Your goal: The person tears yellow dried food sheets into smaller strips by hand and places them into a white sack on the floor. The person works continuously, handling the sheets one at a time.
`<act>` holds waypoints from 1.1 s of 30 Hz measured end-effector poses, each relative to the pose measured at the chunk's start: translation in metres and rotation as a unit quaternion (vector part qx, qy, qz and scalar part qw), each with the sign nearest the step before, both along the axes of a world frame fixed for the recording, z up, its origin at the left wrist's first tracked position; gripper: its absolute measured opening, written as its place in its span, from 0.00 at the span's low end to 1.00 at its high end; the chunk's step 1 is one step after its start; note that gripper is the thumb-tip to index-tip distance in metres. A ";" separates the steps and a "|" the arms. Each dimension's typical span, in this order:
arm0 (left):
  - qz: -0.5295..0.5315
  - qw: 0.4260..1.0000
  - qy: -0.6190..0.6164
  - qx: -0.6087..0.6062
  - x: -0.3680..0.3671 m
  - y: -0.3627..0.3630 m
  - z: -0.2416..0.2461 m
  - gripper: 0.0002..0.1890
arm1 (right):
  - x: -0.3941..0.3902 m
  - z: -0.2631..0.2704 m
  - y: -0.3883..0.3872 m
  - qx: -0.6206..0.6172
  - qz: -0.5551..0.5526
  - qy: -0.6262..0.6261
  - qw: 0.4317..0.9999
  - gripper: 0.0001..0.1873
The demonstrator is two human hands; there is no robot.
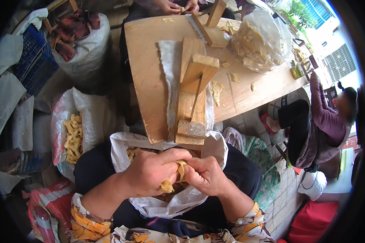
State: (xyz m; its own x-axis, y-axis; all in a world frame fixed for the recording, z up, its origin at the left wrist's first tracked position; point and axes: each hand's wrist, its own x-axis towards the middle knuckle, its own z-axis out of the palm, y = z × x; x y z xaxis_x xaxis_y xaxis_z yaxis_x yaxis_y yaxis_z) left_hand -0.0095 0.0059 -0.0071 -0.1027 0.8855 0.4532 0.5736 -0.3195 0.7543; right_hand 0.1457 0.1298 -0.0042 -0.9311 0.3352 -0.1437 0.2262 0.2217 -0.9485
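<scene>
My left hand (153,173) and my right hand (205,177) meet over an open white woven sack (167,209) in my lap. Between them they grip a pale yellow, leathery strip (180,170), bent into a loop at the fingertips; its lower end (167,186) pokes out below my left fingers. Similar pieces (135,152) lie inside the sack, partly hidden by my hands. Just beyond, a wooden stand (188,133) with an upright block and a slanting thin metal rod (196,97) rests on a white cloth (168,66) on the wooden table (149,91).
A clear plastic bag of yellow pieces (250,45) and a second wooden stand (211,35) occupy the table's far side. To the left are an open sack of pieces (74,136) and a full white sack (90,54). Another person's hands (181,6) work opposite; a person (325,121) sits at right.
</scene>
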 end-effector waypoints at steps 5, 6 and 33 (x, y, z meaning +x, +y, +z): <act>-0.057 0.965 -0.255 0.025 -0.012 -0.009 0.015 0.02 | 0.016 0.001 0.014 -0.318 0.050 -0.026 0.946 0.22; -0.028 0.959 -0.280 0.025 -0.017 -0.014 0.016 0.02 | 0.017 0.003 0.015 -0.367 0.060 -0.015 0.928 0.22; 0.120 0.873 -0.464 -0.084 -0.007 0.008 0.008 0.10 | 0.004 0.024 0.022 -0.145 -0.167 0.120 0.968 0.07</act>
